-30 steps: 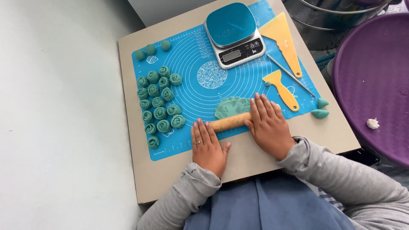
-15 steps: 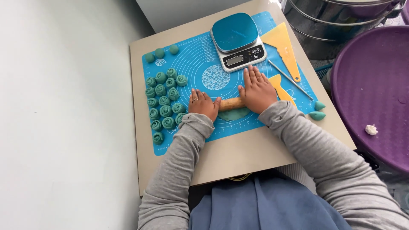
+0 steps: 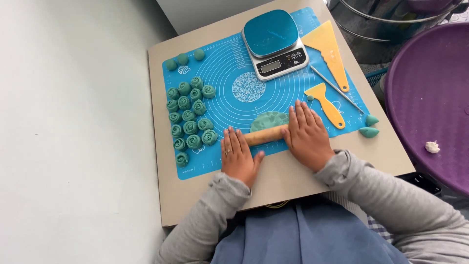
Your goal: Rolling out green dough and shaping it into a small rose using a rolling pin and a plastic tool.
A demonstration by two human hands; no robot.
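Hands, left hand (image 3: 238, 157) and right hand (image 3: 307, 135), are pressing open-palmed on the rolling pin (image 3: 265, 135) over dough (image 3: 269, 120) near the desk's front edge; uneven pressure could tear it.

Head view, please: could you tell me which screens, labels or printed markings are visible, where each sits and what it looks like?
Small grey rectangular display screen: on the silver front strip of the teal-topped kitchen scale, at the far middle of the mat.
Small dark printed label: right of that screen, on the same strip.
White printed circles and ruler lines: across the blue silicone baking mat, on the beige board.
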